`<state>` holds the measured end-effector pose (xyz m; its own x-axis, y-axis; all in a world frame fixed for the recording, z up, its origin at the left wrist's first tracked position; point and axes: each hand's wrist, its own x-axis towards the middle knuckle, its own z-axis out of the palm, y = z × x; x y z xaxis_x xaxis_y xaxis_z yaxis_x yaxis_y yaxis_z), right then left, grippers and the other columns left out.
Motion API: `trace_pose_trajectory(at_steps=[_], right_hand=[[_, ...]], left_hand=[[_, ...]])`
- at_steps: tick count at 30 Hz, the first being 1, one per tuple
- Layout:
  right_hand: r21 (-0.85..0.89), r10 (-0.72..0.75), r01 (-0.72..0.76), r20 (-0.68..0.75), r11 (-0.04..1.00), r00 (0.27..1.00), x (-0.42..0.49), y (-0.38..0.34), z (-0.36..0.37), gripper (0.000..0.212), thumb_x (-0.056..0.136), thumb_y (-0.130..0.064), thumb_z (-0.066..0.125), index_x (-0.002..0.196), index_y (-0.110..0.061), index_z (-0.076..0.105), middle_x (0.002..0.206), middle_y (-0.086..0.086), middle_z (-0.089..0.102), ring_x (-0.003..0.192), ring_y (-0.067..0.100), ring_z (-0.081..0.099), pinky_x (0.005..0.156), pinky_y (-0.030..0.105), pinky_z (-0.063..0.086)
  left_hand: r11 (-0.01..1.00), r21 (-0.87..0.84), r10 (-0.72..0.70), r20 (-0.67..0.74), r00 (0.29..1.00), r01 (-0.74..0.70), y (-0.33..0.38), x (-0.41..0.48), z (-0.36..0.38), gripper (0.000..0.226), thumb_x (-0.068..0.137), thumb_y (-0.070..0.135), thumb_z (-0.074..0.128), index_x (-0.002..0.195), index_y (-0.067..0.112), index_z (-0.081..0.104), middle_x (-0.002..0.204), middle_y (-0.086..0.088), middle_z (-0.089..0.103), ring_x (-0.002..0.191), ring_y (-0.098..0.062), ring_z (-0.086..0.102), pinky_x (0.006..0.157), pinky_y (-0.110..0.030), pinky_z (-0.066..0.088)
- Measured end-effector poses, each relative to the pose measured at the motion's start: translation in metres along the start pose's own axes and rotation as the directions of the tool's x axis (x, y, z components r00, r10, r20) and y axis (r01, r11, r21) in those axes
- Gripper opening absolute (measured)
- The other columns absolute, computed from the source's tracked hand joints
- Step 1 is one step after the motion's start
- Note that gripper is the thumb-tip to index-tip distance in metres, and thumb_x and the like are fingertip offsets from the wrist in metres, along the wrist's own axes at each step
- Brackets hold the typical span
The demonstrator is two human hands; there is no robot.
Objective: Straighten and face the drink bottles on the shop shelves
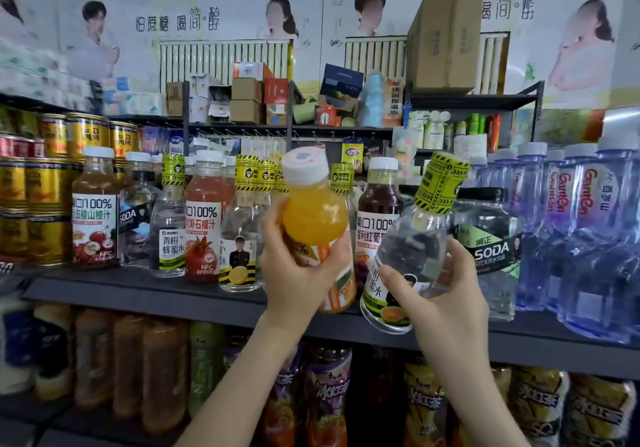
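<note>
Trouble could come from both hands being loaded at once, leaving neither free to steady the row. The left hand (304,273) is wrapped round the middle of an orange juice bottle (315,218), thumb on the near side. The right hand (450,297) grips a clear bottle (412,249) low on its body, thumb across the label.

Both bottles lean, their caps tipped toward the right hand's side, and both are held at the front lip of the shelf (138,294). I cannot tell whether either base touches it. Between the hands stands a dark grape juice bottle (379,200), very near both. A careless swing while righting either bottle could, I judge, knock it back into the row behind. The clear bottle's smooth wall may also slip in a low, one-handed grip, and it would fall toward the bottles on the shelf below (329,394). Just beyond the right hand, a SODA bottle (491,235) crowds the gap where the clear one might go.

The orange bottle is squat, white-capped, filled with cloudy yellow-orange juice, its label turned partly away under the fingers. The clear bottle holds colourless liquid, has a yellow-and-black striped sleeve over its cap, and a label showing a lemon slice that faces off to the left hand's side.
</note>
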<state>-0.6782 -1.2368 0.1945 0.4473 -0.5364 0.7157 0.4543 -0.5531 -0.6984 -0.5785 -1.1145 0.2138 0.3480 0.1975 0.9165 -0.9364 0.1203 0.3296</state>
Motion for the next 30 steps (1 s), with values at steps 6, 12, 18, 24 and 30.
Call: trace_pose_trajectory(at_steps=[6,12,18,24,30], right_hand=[[-0.065,0.003,-0.002,0.013,0.998,1.000,0.003,0.002,0.050,0.066,0.070,-0.037,0.082,0.119,-0.031,0.038,0.102,-0.029,0.045,0.097,0.002,0.048,0.078,0.010,0.038],[-0.307,0.020,-0.014,0.015,0.952,1.000,0.009,-0.001,0.105,0.083,0.079,-0.050,0.069,0.145,-0.013,0.034,0.139,0.004,0.045,0.129,0.019,0.039,0.099,0.027,0.033],[-0.502,-0.076,0.013,-0.105,0.865,0.991,0.006,0.003,0.124,0.085,0.081,-0.046,0.066,0.147,-0.008,0.030,0.123,0.015,0.045,0.117,0.026,0.032,0.086,0.021,0.024],[-0.554,-0.107,-0.027,-0.208,0.832,0.972,-0.006,-0.008,0.139,0.080,0.081,-0.036,0.070,0.145,-0.008,0.031,0.129,0.019,0.043,0.120,0.030,0.033,0.095,0.036,0.032],[-0.178,0.114,-0.079,0.197,0.981,0.974,-0.066,-0.070,0.169,0.052,0.071,-0.050,0.072,0.115,-0.030,0.052,0.100,-0.015,0.064,0.088,-0.002,0.062,0.074,0.016,0.051]], left_hand=[[0.881,-0.226,-0.398,0.120,0.910,0.415,-0.004,0.017,-0.059,0.072,0.054,0.049,0.075,0.117,0.021,0.052,0.100,0.003,0.067,0.086,-0.012,0.069,0.064,-0.020,0.053],[0.815,-0.272,-0.445,0.274,0.853,0.513,-0.022,0.043,-0.113,0.053,0.050,0.046,0.074,0.095,0.022,0.061,0.082,0.004,0.072,0.074,-0.016,0.071,0.058,-0.023,0.054],[0.766,-0.309,-0.424,0.415,0.805,0.563,-0.038,0.058,-0.143,0.040,0.057,0.041,0.075,0.092,0.026,0.063,0.084,0.001,0.073,0.076,-0.021,0.072,0.060,-0.027,0.055],[0.707,-0.257,-0.461,0.539,0.705,0.659,-0.036,0.055,-0.158,0.045,0.066,0.027,0.081,0.105,0.017,0.061,0.091,-0.007,0.073,0.080,-0.026,0.072,0.065,-0.035,0.056],[0.607,-0.230,-0.563,0.551,0.615,0.761,-0.032,0.050,-0.163,0.036,0.073,0.017,0.078,0.105,0.007,0.065,0.088,-0.012,0.072,0.078,-0.030,0.071,0.067,-0.038,0.057]])
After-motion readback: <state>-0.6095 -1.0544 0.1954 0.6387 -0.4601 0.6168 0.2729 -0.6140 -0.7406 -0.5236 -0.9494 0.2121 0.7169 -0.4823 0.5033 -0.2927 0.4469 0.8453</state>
